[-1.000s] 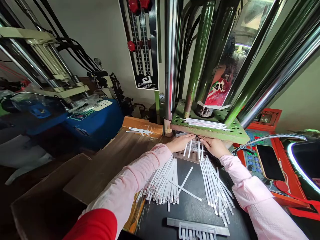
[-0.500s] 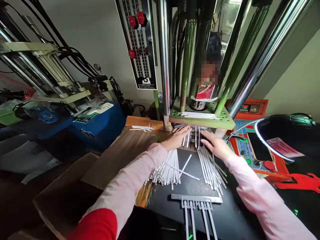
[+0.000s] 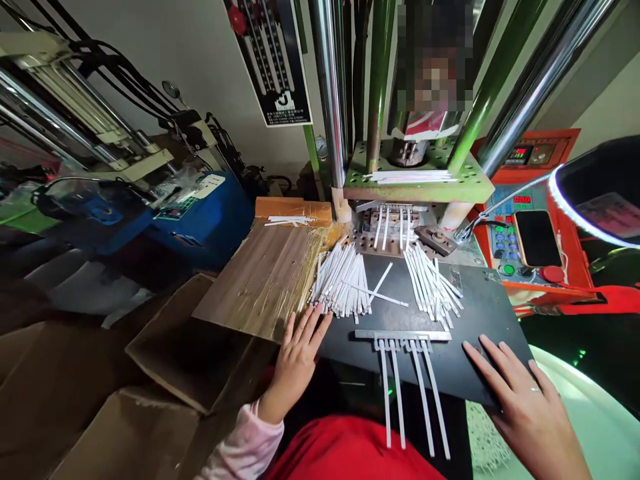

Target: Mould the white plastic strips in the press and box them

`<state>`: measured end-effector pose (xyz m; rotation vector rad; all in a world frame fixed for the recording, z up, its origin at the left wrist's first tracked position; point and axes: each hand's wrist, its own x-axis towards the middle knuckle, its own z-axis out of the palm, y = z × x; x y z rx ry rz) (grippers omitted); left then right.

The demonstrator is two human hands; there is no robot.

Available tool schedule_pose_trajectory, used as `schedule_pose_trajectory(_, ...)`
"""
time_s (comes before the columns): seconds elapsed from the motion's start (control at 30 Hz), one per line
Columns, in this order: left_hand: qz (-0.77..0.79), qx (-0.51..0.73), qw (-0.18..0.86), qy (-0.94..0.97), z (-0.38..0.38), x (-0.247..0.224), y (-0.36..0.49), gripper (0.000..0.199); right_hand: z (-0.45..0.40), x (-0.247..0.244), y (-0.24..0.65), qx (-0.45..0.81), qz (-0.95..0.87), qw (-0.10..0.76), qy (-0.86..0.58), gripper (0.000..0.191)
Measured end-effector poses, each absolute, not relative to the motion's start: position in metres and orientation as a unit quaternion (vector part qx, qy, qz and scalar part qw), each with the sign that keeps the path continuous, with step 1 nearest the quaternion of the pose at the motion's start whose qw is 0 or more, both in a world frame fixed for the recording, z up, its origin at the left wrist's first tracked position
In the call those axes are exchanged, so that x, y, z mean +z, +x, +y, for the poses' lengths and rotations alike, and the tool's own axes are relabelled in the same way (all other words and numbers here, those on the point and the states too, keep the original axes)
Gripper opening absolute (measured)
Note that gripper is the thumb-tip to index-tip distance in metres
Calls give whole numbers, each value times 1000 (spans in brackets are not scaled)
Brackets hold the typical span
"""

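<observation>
My left hand lies flat with its fingers spread, at the near edge of a black work board, touching no strips. My right hand rests open on the board's near right corner and holds nothing. Between them lies a grey moulded runner with several long white strips hanging toward me. Two loose heaps of white plastic strips lie farther on, one left and one right. A few more strips stand in the metal mould plate under the press.
A green press table with chrome columns stands ahead. To the right is a control panel with a phone on it. A film-wrapped wooden board and cardboard boxes lie left, with a blue machine beyond.
Both hands have drawn back from the mould plate to the board's near edge, and my sleeves have mostly left the view. The view has tilted downward, and the strips have not visibly shifted.
</observation>
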<state>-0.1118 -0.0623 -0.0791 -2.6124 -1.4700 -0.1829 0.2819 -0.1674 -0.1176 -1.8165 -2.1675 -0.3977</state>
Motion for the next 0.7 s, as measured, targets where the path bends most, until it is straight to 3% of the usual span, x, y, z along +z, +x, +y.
schedule_pose_trajectory(0.27, -499, -74, 66, -861, -61, -81, -107, 96, -172, -111, 278, -88, -734, 140, -659, 86)
schedule_pose_trajectory(0.7, -498, -88, 57, -861, -61, -85, -106, 95, -172, -114, 278, -86, -734, 145, -658, 85)
